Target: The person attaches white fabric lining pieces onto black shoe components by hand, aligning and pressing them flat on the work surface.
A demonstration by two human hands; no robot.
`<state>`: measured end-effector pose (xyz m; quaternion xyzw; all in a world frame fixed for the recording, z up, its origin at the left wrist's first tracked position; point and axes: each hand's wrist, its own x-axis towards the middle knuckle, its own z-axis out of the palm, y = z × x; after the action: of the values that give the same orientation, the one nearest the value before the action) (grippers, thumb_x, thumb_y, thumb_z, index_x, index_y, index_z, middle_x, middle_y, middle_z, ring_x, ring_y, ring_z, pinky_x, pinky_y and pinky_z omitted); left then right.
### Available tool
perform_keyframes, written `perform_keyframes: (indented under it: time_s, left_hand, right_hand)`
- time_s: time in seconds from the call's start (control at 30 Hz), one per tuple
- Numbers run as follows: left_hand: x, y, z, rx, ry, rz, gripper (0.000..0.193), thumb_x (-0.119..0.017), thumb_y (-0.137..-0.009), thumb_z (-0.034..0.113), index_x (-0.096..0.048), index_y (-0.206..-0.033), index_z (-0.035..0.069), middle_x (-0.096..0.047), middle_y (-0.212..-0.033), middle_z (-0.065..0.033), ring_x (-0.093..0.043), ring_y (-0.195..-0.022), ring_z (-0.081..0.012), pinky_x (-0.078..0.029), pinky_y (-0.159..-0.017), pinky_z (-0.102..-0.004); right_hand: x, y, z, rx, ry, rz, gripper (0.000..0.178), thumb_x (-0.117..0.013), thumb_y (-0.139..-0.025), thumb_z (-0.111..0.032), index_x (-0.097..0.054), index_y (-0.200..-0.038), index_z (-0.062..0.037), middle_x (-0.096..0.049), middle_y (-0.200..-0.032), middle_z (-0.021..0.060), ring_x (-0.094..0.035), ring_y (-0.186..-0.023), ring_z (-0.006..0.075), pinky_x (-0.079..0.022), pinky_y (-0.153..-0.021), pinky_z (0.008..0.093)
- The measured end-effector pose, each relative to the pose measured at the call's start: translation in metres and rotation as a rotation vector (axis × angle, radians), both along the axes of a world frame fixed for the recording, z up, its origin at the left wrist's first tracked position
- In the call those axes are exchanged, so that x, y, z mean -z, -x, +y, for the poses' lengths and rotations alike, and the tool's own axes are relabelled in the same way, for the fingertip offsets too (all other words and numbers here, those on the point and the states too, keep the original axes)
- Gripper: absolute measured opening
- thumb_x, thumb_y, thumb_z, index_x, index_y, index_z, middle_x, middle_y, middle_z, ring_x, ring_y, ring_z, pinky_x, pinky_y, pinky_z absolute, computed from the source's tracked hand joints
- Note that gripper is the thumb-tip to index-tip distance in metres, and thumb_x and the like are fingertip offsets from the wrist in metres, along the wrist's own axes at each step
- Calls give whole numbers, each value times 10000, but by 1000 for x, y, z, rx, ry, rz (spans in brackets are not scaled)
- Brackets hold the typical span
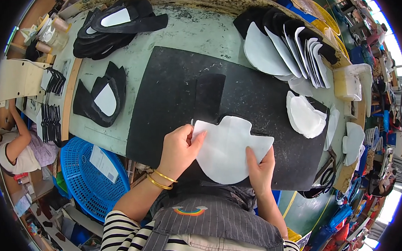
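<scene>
Between both hands is a white, flat cut piece [226, 149] with a rounded lower edge and lobes on top; a dark layer shows along its upper edge. My left hand [180, 146] pinches its left corner, thumb on the white face. On the right side, my right hand [260, 167] grips the piece with its thumb on top. Just beyond it, a black strip [209, 96] lies on a large black mat [161, 89]. To the right of the hands rest some curved white pieces [306, 115], next to the mat's edge.
Fanned white-and-black pieces [265, 53] are stacked at the far right. Black curved pieces with white patches [116, 28] pile up at far left, with a similar one [105, 100] nearer. A blue basket [84, 180] stands left, below a co-worker's arm [19, 129].
</scene>
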<state>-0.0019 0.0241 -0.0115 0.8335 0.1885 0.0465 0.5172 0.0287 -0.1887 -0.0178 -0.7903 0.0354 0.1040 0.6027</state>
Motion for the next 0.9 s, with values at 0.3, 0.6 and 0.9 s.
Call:
perform_keyframes:
  time_s: [0.3, 0.6, 0.9]
  left_hand:
    - [-10, -8, -8, 100, -631, -76, 232, -720, -746, 169, -538, -795, 34, -521, -735, -71, -537, -626, -234, -439, -523, -342]
    - [4, -34, -36, 742, -494, -450, 435, -629, -786, 41, -512, -1193, -61, -485, -1285, -181, -435, -1244, -347, -372, -1036, -446]
    - [-2, -35, -40, 837, -571, -331, 726, -588, -847, 380, -335, -1336, -93, -350, -1399, -251, -327, -1307, -395, -285, -1083, -476]
  right_hand:
    - [-9, 0, 4, -37, 144, -12, 230, -609, -854, -50, -516, -1056, 8, -644, -934, 84, -600, -852, 129, -482, -738, 271]
    - [-6, -1, 3, -28, 204, -133, 242, -660, -823, -103, -519, -987, 7, -642, -798, 128, -628, -682, 159, -494, -598, 294]
    - [-10, -5, -26, 58, 243, 9, 109, -557, -915, -85, -497, -888, 3, -575, -619, 68, -534, -470, 97, -421, -425, 251]
